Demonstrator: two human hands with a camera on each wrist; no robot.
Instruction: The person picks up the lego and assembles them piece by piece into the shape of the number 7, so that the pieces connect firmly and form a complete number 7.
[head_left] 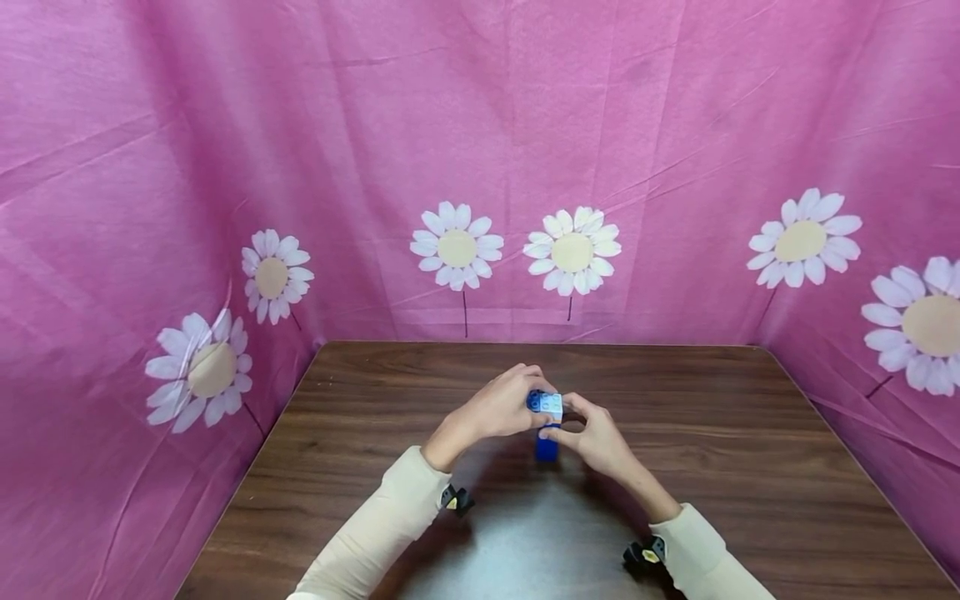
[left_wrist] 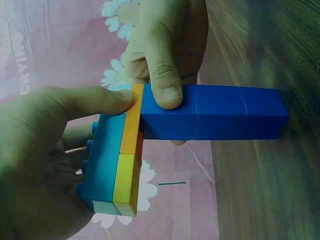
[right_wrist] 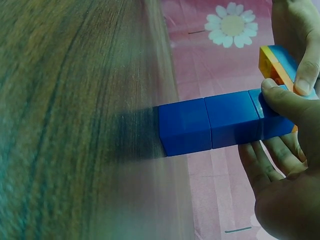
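Note:
A tower of several dark blue toy bricks stands upright, its lower end right at the tabletop. Across its top sits a flat layer of an orange brick and a yellow brick, capped by light blue bricks with studs facing up. The orange and yellow layer reaches out past one side of the tower. My left hand grips this top part, thumb over the orange and light blue edge. With thumb and fingers, my right hand pinches the uppermost dark blue brick; some of its fingers are hidden behind the tower.
The brown wooden table spreads around the bricks. Pink cloth printed with white daisies hangs at the back and both sides. A small black wrist device is on the left sleeve, another black device on the right.

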